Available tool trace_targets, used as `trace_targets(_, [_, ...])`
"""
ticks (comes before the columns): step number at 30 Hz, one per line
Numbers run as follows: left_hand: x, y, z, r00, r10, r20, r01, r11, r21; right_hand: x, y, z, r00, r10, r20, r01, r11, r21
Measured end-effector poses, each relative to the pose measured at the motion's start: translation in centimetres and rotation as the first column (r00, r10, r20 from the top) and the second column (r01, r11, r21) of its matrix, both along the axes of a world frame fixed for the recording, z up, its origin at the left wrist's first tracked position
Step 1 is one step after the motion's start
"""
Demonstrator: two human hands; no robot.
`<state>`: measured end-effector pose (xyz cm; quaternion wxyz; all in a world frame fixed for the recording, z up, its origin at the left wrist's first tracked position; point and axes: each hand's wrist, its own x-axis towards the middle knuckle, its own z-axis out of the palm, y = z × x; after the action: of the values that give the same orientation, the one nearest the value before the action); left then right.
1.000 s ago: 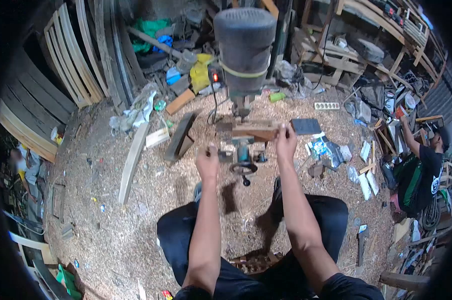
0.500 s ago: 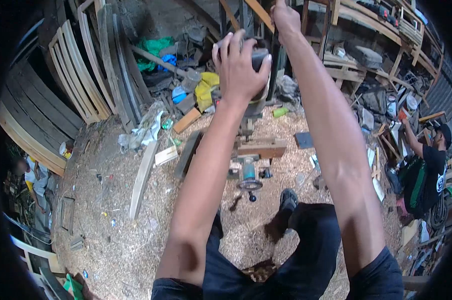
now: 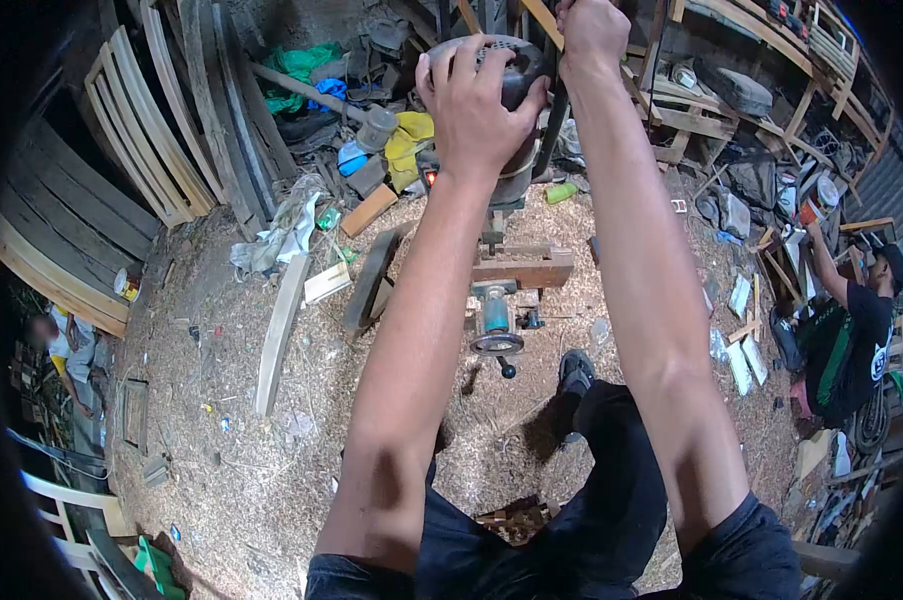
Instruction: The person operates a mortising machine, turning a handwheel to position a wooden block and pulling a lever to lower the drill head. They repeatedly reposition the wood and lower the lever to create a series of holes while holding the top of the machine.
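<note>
My left hand (image 3: 472, 110) lies over the rounded dark motor housing (image 3: 527, 75) of an upright machine, fingers spread across its vented top. My right hand (image 3: 594, 38) is raised beside it, closed in a fist around the upper end of a dark lever (image 3: 554, 130); the grip itself is mostly hidden. Below the housing, the machine's vise (image 3: 524, 268) has a brown wooden jaw. Under that sit a green body (image 3: 496, 312) and a round handwheel (image 3: 497, 344) with a black knob.
Curved wooden pieces (image 3: 137, 130) lean at the left. A pale plank (image 3: 284, 335) and a wood block (image 3: 370, 210) lie on the shavings-covered floor (image 3: 242, 480). One person (image 3: 857, 330) works at the right, another (image 3: 70, 350) is at the far left. Scrap wood (image 3: 692, 120) is stacked behind.
The view has shifted slightly, and more of the motor housing shows. My right fist appears a little lower and farther right. My left hand stays on the housing.
</note>
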<state>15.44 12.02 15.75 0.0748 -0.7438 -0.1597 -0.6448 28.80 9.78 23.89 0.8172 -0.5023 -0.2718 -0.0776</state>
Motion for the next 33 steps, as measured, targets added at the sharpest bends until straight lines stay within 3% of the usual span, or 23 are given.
trace_targets(10, [0.0, 0.4, -0.4, 0.999, 0.036, -0.012, -0.035, 0.999, 0.041, -1.1, -1.7, -1.5, 0.959, 0.278, -0.057, -0.267, 0.952, 0.149])
trace_targets(13, [0.2, 0.2, -0.4, 1.0, 0.012, -0.017, -0.012, 1.0, 0.004, -1.9, -2.8, -2.0, 0.957, 0.288, -0.04, -0.281, 0.952, 0.122])
trace_targets(20, [0.1, -0.3, -0.5, 0.998, 0.052, -0.022, -0.053, 0.997, -0.053, -4.2, -5.2, -3.9, 0.965, 0.256, -0.046, -0.238, 0.941, 0.24])
trace_targets(23, [0.1, -0.2, -0.6, 0.998, 0.052, -0.024, -0.053, 0.997, -0.058, -4.6, -5.9, -5.0, 0.932, 0.363, 0.002, -0.341, 0.874, 0.346])
trace_targets(33, [0.2, -0.2, -1.4, 0.999, 0.045, -0.013, -0.046, 0.998, -0.052, -6.7, -9.7, -8.2, 0.921, 0.386, 0.052, -0.382, 0.869, 0.314])
